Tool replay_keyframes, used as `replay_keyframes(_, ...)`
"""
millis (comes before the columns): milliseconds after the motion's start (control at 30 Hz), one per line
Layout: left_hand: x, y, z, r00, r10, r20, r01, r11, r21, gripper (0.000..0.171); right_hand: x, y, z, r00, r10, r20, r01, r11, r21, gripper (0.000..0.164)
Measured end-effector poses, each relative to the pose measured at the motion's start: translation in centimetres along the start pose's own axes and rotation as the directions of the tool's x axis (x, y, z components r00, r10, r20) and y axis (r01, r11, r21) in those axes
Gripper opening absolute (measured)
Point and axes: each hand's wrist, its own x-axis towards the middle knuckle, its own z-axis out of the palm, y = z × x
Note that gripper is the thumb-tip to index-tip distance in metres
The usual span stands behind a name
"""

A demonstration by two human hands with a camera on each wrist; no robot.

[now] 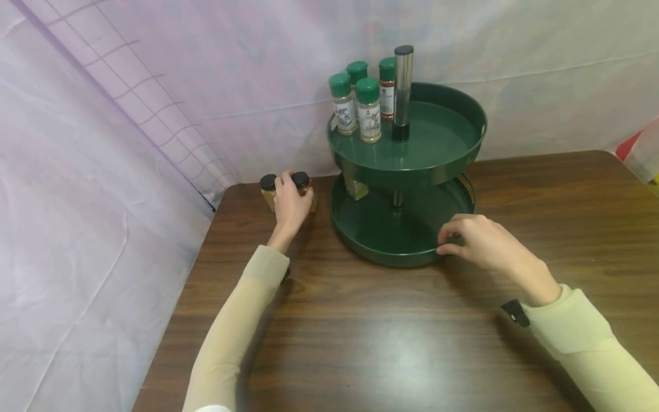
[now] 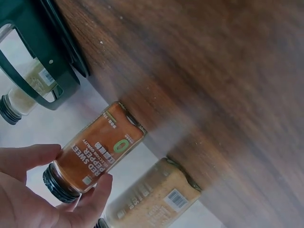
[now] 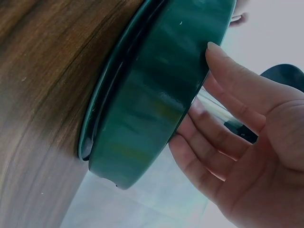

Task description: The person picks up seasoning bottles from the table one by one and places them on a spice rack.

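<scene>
At the back left of the table, my left hand [image 1: 292,205] grips a black-capped spice jar [image 2: 97,151] of red powder, labelled red sweet pepper, thumb on one side and fingers on the other. Close beside it stands a second black-capped jar [image 2: 154,197] with pale tan contents. My right hand [image 1: 481,243] holds the front right rim of the lower tier [image 1: 396,260] of a green two-tier rack, the thumb outside and fingers curling over the edge. Inside that tier, toward the back left, is another jar [image 2: 35,85], partly hidden by the upper tier in the head view.
Several green-capped spice bottles [image 1: 369,114] stand at the left of the rack's upper tier [image 1: 412,177], around a silver post [image 1: 404,86]. The brown wooden table [image 1: 329,332] runs back to a pale curtain [image 1: 247,68]. Something red and clear [image 1: 638,149] shows beyond the right edge.
</scene>
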Motion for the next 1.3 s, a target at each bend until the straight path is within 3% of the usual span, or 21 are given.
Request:
replay_keyframes(467, -0.4, -0.1, -0.8, 1.000, 0.011, -0.017, -0.011, 1.000, -0.008, 0.055, 0.1, -0.1, 0.1, 1.000, 0.008, 0.006, -0.008, 1.000, 0.003, 0.011)
replay_keyframes(767, -0.8, 0.7, -2.0, 0.987, 0.134, -0.085, -0.138, 0.990, -0.033, 0.050, 0.2, -0.2, 0.2, 1.000, 0.005, 0.001, -0.005, 1.000, -0.001, 0.011)
replay_keyframes(1033, -1.4, 2.6, -3.0, 0.974, 0.186, -0.127, -0.199, 0.975, -0.095, 0.050, 0.3, -0.5, 0.3, 1.000, -0.004, 0.001, 0.004, 1.000, -0.005, 0.011)
replay_keyframes(1300, -2.3, 4.4, -3.6, 0.959, 0.260, -0.115, -0.277, 0.946, -0.169, 0.049, 0.4, -0.7, 0.5, 1.000, 0.009, 0.012, -0.009, 1.000, -0.009, 0.010)
